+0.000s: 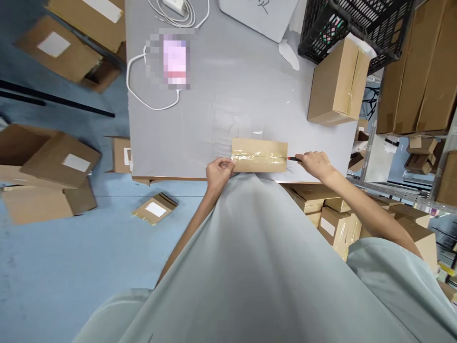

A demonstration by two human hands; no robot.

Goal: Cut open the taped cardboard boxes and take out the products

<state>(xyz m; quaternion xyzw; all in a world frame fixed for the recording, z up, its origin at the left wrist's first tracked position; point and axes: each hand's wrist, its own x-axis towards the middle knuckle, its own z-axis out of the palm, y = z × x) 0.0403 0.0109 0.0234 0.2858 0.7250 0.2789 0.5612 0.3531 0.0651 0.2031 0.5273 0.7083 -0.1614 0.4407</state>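
Note:
A small cardboard box (259,164) with shiny clear tape along its top lies near the table's front edge. At its left end, my left hand (218,172) is closed, its thumb and fingers gripping the corner. My right hand (314,164), to the right of the box, is wrapped round a slim black tool with a red part near its tip (294,158). That tip points left and meets, or nearly meets, the box's right end at the tape line. The tool's exact kind is too small to tell.
On the grey table (171,138) are a charging cable (153,107), a pixelated pink-screened device (174,62), a whitish panel (259,16), a larger carton (337,85) and a black plastic crate (357,28). Opened cartons (50,166) stand at left; stacked boxes (339,224) sit below right.

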